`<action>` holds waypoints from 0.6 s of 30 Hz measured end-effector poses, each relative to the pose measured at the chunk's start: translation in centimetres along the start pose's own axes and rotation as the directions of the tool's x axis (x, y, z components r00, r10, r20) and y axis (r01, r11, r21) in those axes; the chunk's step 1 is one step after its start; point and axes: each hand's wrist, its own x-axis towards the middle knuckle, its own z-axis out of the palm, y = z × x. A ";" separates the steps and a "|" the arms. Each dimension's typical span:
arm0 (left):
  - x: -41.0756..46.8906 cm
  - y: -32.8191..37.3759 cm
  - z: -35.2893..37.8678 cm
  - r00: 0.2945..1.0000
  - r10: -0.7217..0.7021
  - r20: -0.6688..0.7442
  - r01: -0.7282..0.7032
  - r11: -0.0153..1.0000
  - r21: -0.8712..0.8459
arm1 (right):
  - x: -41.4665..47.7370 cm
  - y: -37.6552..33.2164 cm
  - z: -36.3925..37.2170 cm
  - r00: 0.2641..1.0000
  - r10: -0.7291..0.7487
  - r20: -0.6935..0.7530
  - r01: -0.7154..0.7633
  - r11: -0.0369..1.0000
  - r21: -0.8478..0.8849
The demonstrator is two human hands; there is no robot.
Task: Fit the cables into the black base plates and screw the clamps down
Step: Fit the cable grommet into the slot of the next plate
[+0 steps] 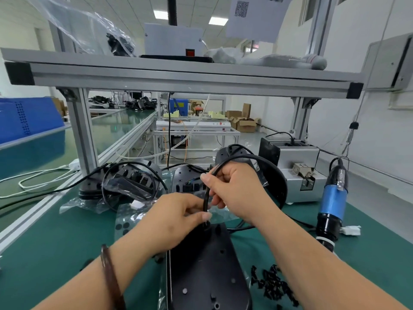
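The left hand and right hand are both pinching the black cable above the base plate's twelve-o'clock end, where its stiff loop is probably risking springing free before clamping.

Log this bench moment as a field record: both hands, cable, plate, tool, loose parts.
left hand: pinches the black cable low, just above the plate
right hand: grips the same cable higher up
black cable: near upright between the hands, looping behind the right hand
base plate: flat on the green mat, below the hands
screwdriver: blue-bodied, at the right, untouched
small black parts: loose pile right of the plate
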 end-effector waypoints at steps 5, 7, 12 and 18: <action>0.3 -1.4 1.1 0.993 0.043 -0.112 -0.038 0.998 0.047 | 0.3 0.1 0.1 0.999 0.001 0.045 -0.001 1.000 0.001; 0.5 -1.4 1.4 0.989 0.044 -0.139 -0.032 0.995 0.090 | 0.5 0.0 0.1 0.997 0.003 0.072 0.000 0.999 -0.050; 0.6 -1.5 1.6 0.989 0.032 -0.144 -0.017 0.995 0.101 | 0.5 -0.1 0.0 0.994 0.013 0.111 -0.002 0.995 -0.099; 1.1 -0.2 0.8 0.986 -0.079 -0.148 0.018 0.928 -0.373 | 0.6 -0.4 -0.2 0.994 0.027 0.109 -0.027 1.000 -0.002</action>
